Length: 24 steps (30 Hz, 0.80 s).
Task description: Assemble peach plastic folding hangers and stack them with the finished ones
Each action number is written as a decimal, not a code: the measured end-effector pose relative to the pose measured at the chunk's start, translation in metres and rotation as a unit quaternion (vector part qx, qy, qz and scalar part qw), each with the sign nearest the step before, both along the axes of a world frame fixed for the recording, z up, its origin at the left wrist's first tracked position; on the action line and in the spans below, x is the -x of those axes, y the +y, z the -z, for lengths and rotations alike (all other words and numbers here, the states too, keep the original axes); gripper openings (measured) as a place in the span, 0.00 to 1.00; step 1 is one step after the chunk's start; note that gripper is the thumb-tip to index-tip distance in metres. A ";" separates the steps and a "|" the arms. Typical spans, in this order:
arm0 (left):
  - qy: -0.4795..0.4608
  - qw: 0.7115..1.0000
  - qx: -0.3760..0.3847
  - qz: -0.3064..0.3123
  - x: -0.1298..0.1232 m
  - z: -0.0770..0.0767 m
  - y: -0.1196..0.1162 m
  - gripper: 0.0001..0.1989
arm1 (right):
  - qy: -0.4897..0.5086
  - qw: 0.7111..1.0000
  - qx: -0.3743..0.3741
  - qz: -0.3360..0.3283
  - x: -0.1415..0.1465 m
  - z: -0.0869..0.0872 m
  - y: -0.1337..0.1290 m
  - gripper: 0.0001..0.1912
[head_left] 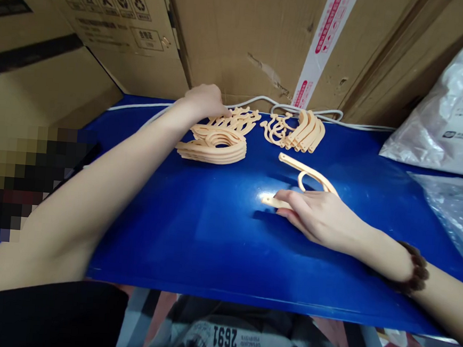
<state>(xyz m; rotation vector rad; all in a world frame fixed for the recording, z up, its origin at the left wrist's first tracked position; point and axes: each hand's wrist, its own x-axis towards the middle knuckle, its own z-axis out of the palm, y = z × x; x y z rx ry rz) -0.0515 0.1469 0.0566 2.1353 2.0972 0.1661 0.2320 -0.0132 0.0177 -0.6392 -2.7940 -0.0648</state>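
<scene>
Between the thumb and fingers of my right hand (318,216) is a pale beige plastic hanger piece, its holed end (270,201) sticking out to the left. A longer curved hanger arm (310,170) with a thin curved hook runs along the far side of that hand and passes behind it; whether the two are joined is hidden. My left hand (205,101) reaches to the back, fingers curled down at a pile of small beige hook pieces (241,122). Its fingertips are mostly hidden. A stack of curved hanger arms (213,153) lies just in front of that pile.
More hooks (274,130) and upright curved arms (309,131) lie at the back of the blue table (195,229). A white cable (261,98) runs behind them, before cardboard boxes (242,40). Clear plastic bags (440,120) stand at the right.
</scene>
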 end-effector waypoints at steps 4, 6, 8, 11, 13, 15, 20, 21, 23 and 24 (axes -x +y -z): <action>0.001 1.000 0.003 -0.008 0.002 0.002 0.006 0.16 | -0.005 1.000 -0.015 0.004 -0.002 0.002 0.002 0.16; -0.006 1.000 -0.001 0.009 0.005 0.003 0.008 0.15 | -0.014 1.000 -0.009 0.010 -0.002 0.002 0.003 0.17; -0.012 1.000 -0.006 0.020 0.008 0.005 0.010 0.14 | -0.025 1.000 0.004 0.017 -0.003 0.002 0.003 0.19; -0.018 1.000 -0.007 0.018 0.012 0.009 0.017 0.14 | -0.033 0.999 0.023 0.023 -0.003 0.002 0.004 0.19; -0.022 1.000 -0.008 0.012 0.014 0.012 0.023 0.14 | -0.034 0.999 0.023 0.025 -0.004 0.002 0.004 0.20; -0.024 1.000 -0.011 0.009 0.016 0.015 0.030 0.15 | -0.031 0.999 0.013 0.027 -0.004 0.002 0.005 0.20; -0.050 0.998 -0.022 0.029 0.019 0.019 0.034 0.16 | -0.022 0.999 0.010 0.036 -0.005 0.003 0.006 0.19; -0.063 0.997 -0.028 0.038 0.019 0.019 0.033 0.16 | -0.022 0.999 0.011 0.034 -0.005 0.004 0.006 0.18; -0.087 0.993 -0.060 0.058 0.019 0.016 0.027 0.15 | -0.015 1.000 0.008 0.025 -0.005 0.004 0.007 0.17; -0.096 0.990 -0.084 0.068 0.019 0.015 0.024 0.13 | -0.011 1.000 0.005 0.020 -0.005 0.004 0.007 0.17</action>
